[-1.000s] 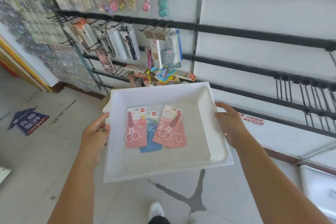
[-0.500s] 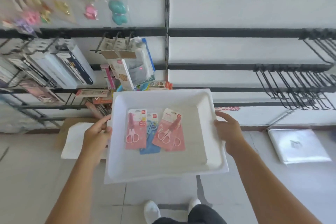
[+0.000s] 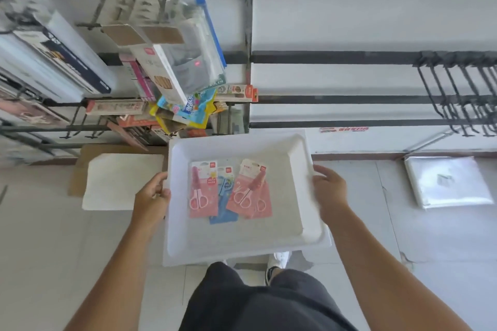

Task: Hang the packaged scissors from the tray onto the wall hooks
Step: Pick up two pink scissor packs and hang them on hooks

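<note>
View tilted down since prior frames; tray [image 3: 243, 246] stayed gripped, left hand [image 3: 152, 197] fingers at 9 o'clock rim, right hand [image 3: 328, 187] fingers at 3 o'clock rim. Scissors packs [image 3: 230, 191] unhung; empty hooks [image 3: 457, 94] at 2 o'clock.

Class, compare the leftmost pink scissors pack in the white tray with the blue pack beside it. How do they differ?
The leftmost pink scissors pack lies fully in view, while the blue scissors pack is partly covered by pink packs. The pink one sits higher in the white plastic tray; the blue reaches lower. Both lie flat.
</note>
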`<state>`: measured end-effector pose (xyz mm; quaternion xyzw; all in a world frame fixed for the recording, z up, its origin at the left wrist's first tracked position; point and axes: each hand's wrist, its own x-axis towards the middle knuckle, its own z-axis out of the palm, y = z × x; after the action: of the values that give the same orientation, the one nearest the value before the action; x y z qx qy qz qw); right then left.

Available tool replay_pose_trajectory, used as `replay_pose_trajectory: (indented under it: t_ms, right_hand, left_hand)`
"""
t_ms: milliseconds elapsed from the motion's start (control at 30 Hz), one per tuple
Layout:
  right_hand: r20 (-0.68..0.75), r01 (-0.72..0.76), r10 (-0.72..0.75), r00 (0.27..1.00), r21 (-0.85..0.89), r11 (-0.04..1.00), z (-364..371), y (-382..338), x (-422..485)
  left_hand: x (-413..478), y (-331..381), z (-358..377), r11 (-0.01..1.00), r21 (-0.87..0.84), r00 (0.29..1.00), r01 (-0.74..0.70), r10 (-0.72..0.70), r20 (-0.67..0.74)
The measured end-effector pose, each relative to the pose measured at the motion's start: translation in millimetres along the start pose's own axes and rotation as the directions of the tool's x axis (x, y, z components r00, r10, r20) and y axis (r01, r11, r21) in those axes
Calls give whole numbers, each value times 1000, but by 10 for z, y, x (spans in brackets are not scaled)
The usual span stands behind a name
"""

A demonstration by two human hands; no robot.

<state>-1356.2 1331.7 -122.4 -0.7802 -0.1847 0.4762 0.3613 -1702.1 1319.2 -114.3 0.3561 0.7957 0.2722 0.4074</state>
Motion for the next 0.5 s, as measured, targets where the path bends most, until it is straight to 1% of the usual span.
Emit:
replay_pose_trajectory:
  t_ms: [133,233,367,433,500]
  right_hand:
    - [-103,-81,84,991,38,996,245,175,63]
    - [-142,-113,118,983,41,993,426,341,92]
    - [-146,-156,158,977,28,987,587,534,157]
    - [-149,-203,202,968,3,979,809,755,428]
    - [-132,-204,202,970,-4,979,824,731,397]
  left_hand:
    - [301,-232,17,999,44,998,7,-10,55]
    - [503,-366,56,997,80,998,-4,-2,66]
    - [743,-518,133,995,102,996,-2,-6,85]
    - [1056,-713,311,988,152,994,17,-34,105]
    - [1060,-717,334,989,145,992,40,-56,110]
